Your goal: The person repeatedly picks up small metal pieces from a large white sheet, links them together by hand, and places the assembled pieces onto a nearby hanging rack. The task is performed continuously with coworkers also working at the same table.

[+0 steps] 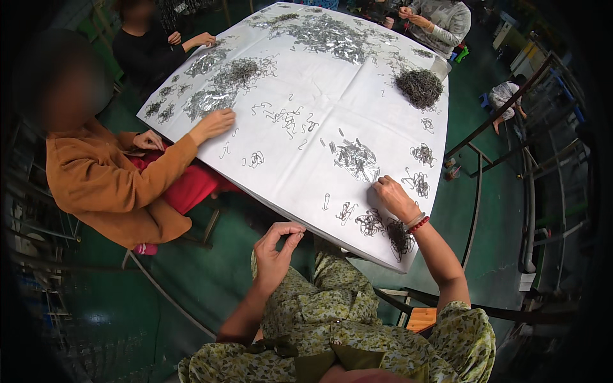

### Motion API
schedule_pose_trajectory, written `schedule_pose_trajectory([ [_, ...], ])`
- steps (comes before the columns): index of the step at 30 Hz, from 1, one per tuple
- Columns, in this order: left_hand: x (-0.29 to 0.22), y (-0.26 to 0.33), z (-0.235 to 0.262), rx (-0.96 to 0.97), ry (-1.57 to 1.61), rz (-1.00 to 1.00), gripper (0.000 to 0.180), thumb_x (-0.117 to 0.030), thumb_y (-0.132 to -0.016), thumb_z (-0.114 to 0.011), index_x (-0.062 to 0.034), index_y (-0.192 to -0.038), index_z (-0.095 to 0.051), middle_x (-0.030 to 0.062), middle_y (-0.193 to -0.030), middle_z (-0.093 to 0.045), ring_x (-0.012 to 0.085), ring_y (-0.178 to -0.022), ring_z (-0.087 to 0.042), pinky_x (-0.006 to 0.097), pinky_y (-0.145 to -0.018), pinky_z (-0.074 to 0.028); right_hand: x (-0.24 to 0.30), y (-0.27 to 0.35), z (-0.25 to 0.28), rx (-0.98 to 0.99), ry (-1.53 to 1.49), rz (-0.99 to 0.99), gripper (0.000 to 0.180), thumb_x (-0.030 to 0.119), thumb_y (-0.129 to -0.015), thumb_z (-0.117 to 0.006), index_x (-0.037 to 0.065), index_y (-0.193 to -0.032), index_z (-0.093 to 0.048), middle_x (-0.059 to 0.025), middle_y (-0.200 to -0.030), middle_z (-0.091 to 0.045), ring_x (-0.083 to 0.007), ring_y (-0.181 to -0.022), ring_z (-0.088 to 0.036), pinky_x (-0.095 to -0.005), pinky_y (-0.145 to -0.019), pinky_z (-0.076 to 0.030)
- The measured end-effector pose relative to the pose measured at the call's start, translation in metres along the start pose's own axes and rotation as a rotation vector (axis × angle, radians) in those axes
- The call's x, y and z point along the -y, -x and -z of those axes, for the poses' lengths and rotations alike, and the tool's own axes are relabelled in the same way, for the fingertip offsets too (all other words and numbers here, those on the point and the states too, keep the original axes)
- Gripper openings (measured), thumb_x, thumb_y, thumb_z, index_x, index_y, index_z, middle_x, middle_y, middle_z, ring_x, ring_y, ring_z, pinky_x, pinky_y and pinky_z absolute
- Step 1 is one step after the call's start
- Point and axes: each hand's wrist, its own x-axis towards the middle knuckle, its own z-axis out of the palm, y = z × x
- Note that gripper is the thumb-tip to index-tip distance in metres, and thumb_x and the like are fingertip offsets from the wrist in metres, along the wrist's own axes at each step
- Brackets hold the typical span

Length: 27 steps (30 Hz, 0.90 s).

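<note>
Two hands: right hand [394, 198] on wire hooks [355, 159], left hand [276, 250] pinching one

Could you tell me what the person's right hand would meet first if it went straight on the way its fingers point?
The right hand rests on the white table cover, fingers pointing up-left. Straight on, it would probably first meet the loose pile of small metal wire hooks just ahead.

Clip piles [355, 158] on table [306, 83]; right hand [394, 198] among them.
</note>
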Motion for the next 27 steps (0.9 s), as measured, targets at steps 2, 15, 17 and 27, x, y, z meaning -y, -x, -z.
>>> schedule_pose_trajectory([
  [2, 0.007, 0.001, -0.002, 0.002, -0.009, -0.017, 0.007, 0.005, -0.08, -0.061, 0.0019, -0.087, -0.059, 0.0083, -0.086, -0.062, 0.0118, -0.076, -0.058, 0.023, -0.066, -0.049, 0.009, 0.0, 0.004, -0.112, -0.292, -0.092, 0.014, -0.002, -0.073, -0.054, -0.003, -0.086, -0.059, -0.0167, -0.085, -0.06, -0.0295, -0.083, -0.059, -0.0324, -0.076, -0.051],
  [15, 0.003, 0.01, -0.011, 0.007, 0.002, 0.019, 0.009, 0.0, -0.077, -0.066, 0.0011, -0.086, -0.064, 0.0069, -0.079, -0.064, 0.0129, -0.072, -0.059, 0.025, -0.063, -0.047, 0.188, 0.014, 0.071, -0.399, -1.536, -0.232, 0.01, -0.002, -0.083, -0.059, -0.005, -0.092, -0.059, -0.0066, -0.086, -0.057, -0.01, -0.07, -0.058, -0.0211, -0.058, -0.048],
  [17, 0.003, 0.009, -0.009, 0.013, -0.014, 0.008, 0.009, 0.001, -0.076, -0.067, 0.0012, -0.084, -0.064, 0.0071, -0.078, -0.064, 0.0143, -0.073, -0.06, 0.026, -0.065, -0.048, 0.188, 0.013, 0.077, -0.363, -1.508, -0.24, 0.01, -0.001, -0.083, -0.06, -0.004, -0.092, -0.06, -0.0059, -0.087, -0.058, -0.0091, -0.071, -0.058, -0.0205, -0.059, -0.048],
  [27, 0.02, 0.017, 0.006, 0.194, 0.065, 0.037, 0.014, 0.004, -0.076, -0.064, 0.0019, -0.09, -0.062, 0.0099, -0.089, -0.065, 0.0174, -0.086, -0.061, 0.029, -0.077, -0.048, 0.194, 0.016, 0.069, -0.402, -1.435, -0.244, 0.01, 0.0, -0.08, -0.064, -0.002, -0.09, -0.063, -0.003, -0.079, -0.061, -0.0055, -0.065, -0.052, -0.0199, -0.058, -0.042],
])
